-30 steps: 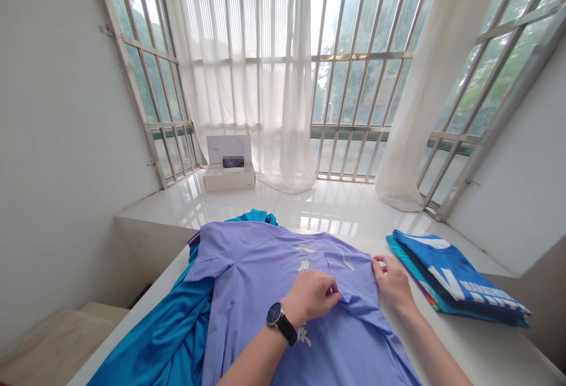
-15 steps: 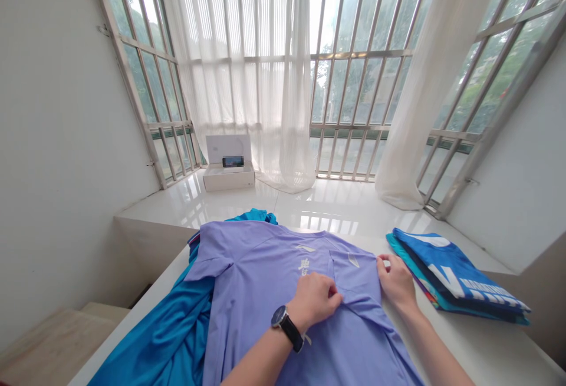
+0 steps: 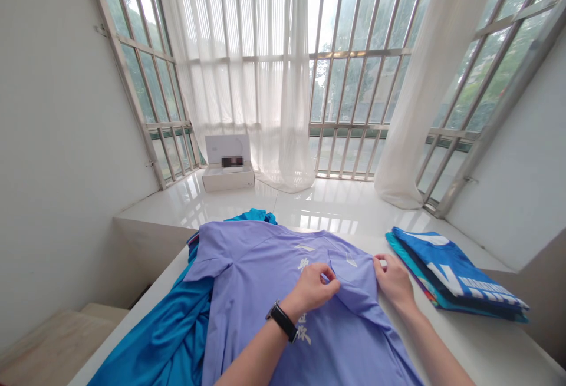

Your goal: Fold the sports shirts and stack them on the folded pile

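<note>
A lavender T-shirt (image 3: 260,292) with white printed characters lies spread out, its collar toward the window. My left hand (image 3: 315,286), with a black-banded watch (image 3: 282,321) on the wrist, pinches the T-shirt's fabric right of the printed characters. Creases run from those fingertips toward the right side. At the right shoulder area, my right hand (image 3: 394,280) has its thumb and fingers closed on the T-shirt's edge, where part of the sleeve is folded inward. Bright blue clothing (image 3: 165,327) lies bunched under and left of the T-shirt.
A stack of folded shirts (image 3: 460,274), blue on top, sits at the right. An open white box (image 3: 227,181) with a dark, blurred device stands at the back left on the glossy white ledge (image 3: 336,200). Sheer curtains (image 3: 285,109) hang before barred windows.
My left hand has risen slightly away from me, drawing the pinched fabric with it, and more of the lower print shows. My right hand stays almost where it was.
</note>
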Available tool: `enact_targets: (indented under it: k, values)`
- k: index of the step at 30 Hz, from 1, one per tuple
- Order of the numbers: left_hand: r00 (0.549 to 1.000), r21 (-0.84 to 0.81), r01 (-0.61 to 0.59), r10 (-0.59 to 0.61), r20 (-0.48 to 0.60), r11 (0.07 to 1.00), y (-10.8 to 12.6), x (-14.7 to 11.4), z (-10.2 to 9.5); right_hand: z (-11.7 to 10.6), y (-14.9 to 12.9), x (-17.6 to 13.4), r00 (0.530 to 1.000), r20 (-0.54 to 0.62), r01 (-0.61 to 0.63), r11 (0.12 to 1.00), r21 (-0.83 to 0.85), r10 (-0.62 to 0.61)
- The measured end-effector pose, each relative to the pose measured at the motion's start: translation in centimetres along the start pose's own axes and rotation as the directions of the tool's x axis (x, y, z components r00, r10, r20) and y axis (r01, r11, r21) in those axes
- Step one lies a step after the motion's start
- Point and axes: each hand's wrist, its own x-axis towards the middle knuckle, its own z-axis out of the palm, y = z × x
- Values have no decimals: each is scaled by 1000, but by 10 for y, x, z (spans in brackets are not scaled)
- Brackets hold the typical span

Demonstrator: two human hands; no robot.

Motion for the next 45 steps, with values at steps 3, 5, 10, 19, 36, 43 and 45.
enact_targets:
  k: [3,5,10,19,36,43,45]
  values:
    - [1000,21,-20,20,-20,1000,-2,0,1,-1,-1,0,1000,1,1,1000,4,-1]
    - [999,31,-38,38,-16,999,-3,0,2,-1,-2,-1,1000,4,2,1000,4,-2]
    - [997,43,-75,73,38,996,-7,-1,5,-1,-2,-1,1000,12,-3,1000,6,3]
    - [991,137,-63,46,128,989,-12,-5,6,-2,-3,-1,1000,19,-19,999,28,19]
    - [938,253,-260,181,296,932,-12,-5,7,-2,-4,-1,999,24,-28,999,41,27]
    - [931,281,-259,162,328,924,-11,-4,4,-3,-5,-1,999,36,-28,999,34,27]
    - [931,278,-256,159,327,926,-12,-4,5,-3,-5,-1,999,39,-27,999,32,26]
